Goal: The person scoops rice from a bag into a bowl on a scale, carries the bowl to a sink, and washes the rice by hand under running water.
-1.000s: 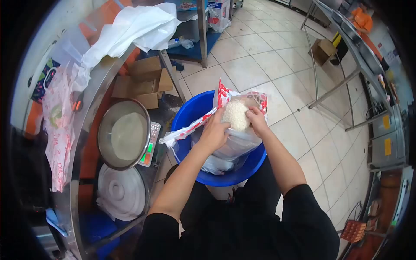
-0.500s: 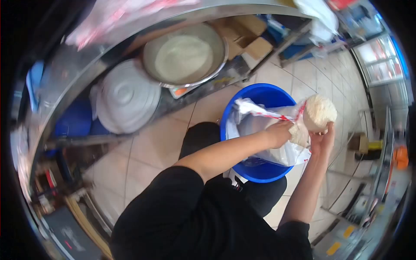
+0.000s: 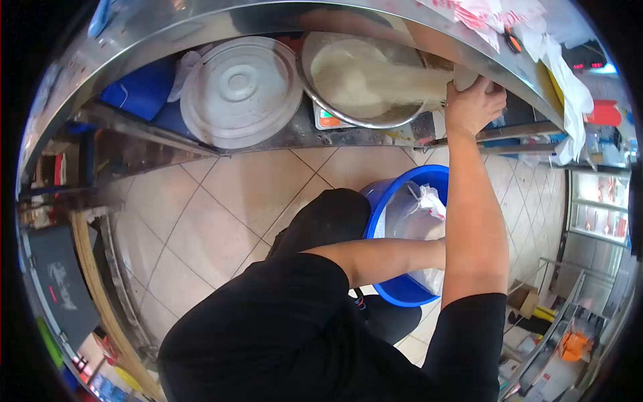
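Note:
My right hand (image 3: 474, 106) grips a pale scoop or small bowl (image 3: 466, 78), tipped over on its side. Whitish grains stream leftward from it, blurred, into a wide metal bowl (image 3: 321, 104) that holds a pale heap (image 3: 349, 70). Under the metal bowl sits a scale (image 3: 328, 120) with an orange panel. My left hand (image 3: 438, 254) is at the blue tub (image 3: 395, 289), beside the plastic bag (image 3: 402, 213) inside it. My right forearm covers its fingers, so their hold cannot be seen.
A round grey-white lid (image 3: 238, 114) lies on the low shelf left of the metal bowl, near a blue container (image 3: 144, 90). A steel counter edge (image 3: 268, 17) runs above the shelf. Tiled floor (image 3: 214, 201) lies below. Metal racks (image 3: 562, 321) stand at the right.
My right hand has moved from over the blue tub up to the metal bowl, and its heaped scoop is now tipped and pouring. My left hand remains by the tub. The view has shifted.

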`<state>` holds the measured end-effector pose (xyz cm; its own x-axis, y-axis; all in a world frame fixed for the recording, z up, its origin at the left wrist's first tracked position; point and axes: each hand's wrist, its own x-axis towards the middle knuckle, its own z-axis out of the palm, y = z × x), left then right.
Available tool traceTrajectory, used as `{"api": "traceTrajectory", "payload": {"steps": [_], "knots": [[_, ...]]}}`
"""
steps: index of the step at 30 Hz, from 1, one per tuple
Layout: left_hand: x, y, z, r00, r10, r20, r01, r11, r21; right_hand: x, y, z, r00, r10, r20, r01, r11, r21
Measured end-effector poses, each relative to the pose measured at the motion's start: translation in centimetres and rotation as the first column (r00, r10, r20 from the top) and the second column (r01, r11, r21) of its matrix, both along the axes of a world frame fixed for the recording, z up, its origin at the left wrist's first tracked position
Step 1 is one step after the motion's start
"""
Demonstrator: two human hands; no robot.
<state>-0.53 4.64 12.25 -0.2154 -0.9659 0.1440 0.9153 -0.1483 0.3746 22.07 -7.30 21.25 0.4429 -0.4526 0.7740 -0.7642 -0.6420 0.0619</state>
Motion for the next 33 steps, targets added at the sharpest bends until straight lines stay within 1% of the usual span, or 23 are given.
{"api": "traceTrajectory", "payload": {"steps": [2,3,4,5,6,7,8,9,10,14,16,18,19,20,21,23,25,26,27,28,30,31,33], "knots": [[-0.7,-0.5,-0.7,0.974,0.128,0.187,-0.110,0.989,-0.102,-2.0,-0.6,0.7,0.996,-0.026,0.091,0.021,0.998,0.059],[-1.2,-1.0,-1.5,0.887,0.288,0.361,-0.206,0.946,-0.249,-4.0,-1.3,1.3,0.983,-0.043,0.180,0.025,0.995,0.098],[-1.1,-1.5,-2.4,0.694,0.493,0.525,-0.269,0.854,-0.446,-5.7,-2.4,1.6,0.922,-0.179,0.343,0.098,0.966,0.240],[-1.4,-1.9,-3.2,0.503,0.648,0.572,-0.259,0.745,-0.615,-9.1,-4.3,1.8,0.832,-0.288,0.474,0.065,0.900,0.432],[-0.1,-1.9,-1.0,0.136,0.385,0.913,0.135,0.906,-0.402,-14.1,-5.1,2.1,0.734,-0.311,0.604,-0.142,0.799,0.585],[0.1,-2.4,-1.2,-0.055,0.639,0.767,0.266,0.750,-0.605,-19.0,-5.7,2.7,0.599,-0.345,0.722,-0.387,0.665,0.639],[-1.2,-3.2,-4.9,-0.103,0.813,0.574,0.372,0.566,-0.735,-24.3,-4.8,3.9,0.557,-0.402,0.727,-0.429,0.610,0.666],[-0.6,-2.4,-2.5,-0.197,0.749,0.632,0.458,0.640,-0.617,-29.3,-2.4,4.7,0.508,-0.458,0.729,-0.489,0.544,0.682],[-0.4,-2.1,-0.8,-0.264,0.695,0.669,0.515,0.687,-0.512,-33.9,-0.8,4.8,0.508,-0.483,0.713,-0.420,0.584,0.695],[-0.3,-2.0,0.8,-0.270,0.803,0.531,0.603,0.571,-0.558,-46.1,4.7,-0.6,0.456,-0.623,0.636,-0.231,0.607,0.760],[-0.3,-2.1,1.7,-0.251,0.794,0.553,0.615,0.572,-0.542,-49.0,5.2,-5.5,0.696,-0.631,0.341,0.067,0.531,0.845],[-0.3,-2.1,2.2,-0.236,0.778,0.582,0.628,0.579,-0.520,-46.1,4.8,-7.9,0.913,-0.386,0.129,0.148,0.609,0.779],[-0.3,-2.0,2.1,-0.266,0.766,0.585,0.633,0.596,-0.494,-44.4,4.7,-8.8,0.945,-0.327,0.000,0.246,0.712,0.657],[-0.2,-2.0,2.1,-0.295,0.754,0.586,0.635,0.613,-0.470,-43.1,4.3,-9.6,0.947,-0.288,-0.145,0.321,0.800,0.506],[-0.2,-1.8,1.9,-0.297,0.768,0.568,0.654,0.597,-0.465,-42.9,3.6,-11.1,0.945,-0.303,-0.119,0.321,0.804,0.501],[-0.3,-1.2,1.6,-0.334,0.689,0.643,0.572,0.690,-0.443,-43.3,1.6,-16.3,0.878,-0.271,-0.393,0.423,0.824,0.377],[-0.3,-1.2,1.9,-0.311,0.701,0.642,0.526,0.690,-0.498,-42.2,1.1,-20.8,0.867,-0.224,-0.446,0.429,0.790,0.437],[-0.6,-1.1,2.3,-0.304,0.636,0.709,0.503,0.739,-0.448,-41.3,2.9,-17.5,0.840,-0.188,-0.509,0.472,0.715,0.516],[-1.0,-1.0,2.9,-0.295,0.567,0.769,0.487,0.782,-0.390,-41.9,2.0,-20.2,0.959,-0.166,-0.231,0.283,0.627,0.726],[-1.3,-0.7,3.4,-0.285,0.655,0.700,0.468,0.732,-0.494,-42.2,2.2,-20.2,0.976,-0.192,-0.100,0.181,0.472,0.862],[-2.2,-0.4,4.0,-0.255,0.750,0.610,0.456,0.650,-0.608,-43.7,2.9,-19.4,0.976,-0.168,0.141,-0.069,0.373,0.925],[-2.2,-0.7,4.2,-0.247,0.722,0.646,0.446,0.676,-0.586,-44.7,2.3,-20.0,0.974,-0.184,0.136,-0.053,0.395,0.917],[-2.2,-1.4,4.3,-0.246,0.686,0.685,0.428,0.711,-0.558,-45.6,1.8,-21.6,0.807,-0.335,0.487,-0.474,0.125,0.872]]}}
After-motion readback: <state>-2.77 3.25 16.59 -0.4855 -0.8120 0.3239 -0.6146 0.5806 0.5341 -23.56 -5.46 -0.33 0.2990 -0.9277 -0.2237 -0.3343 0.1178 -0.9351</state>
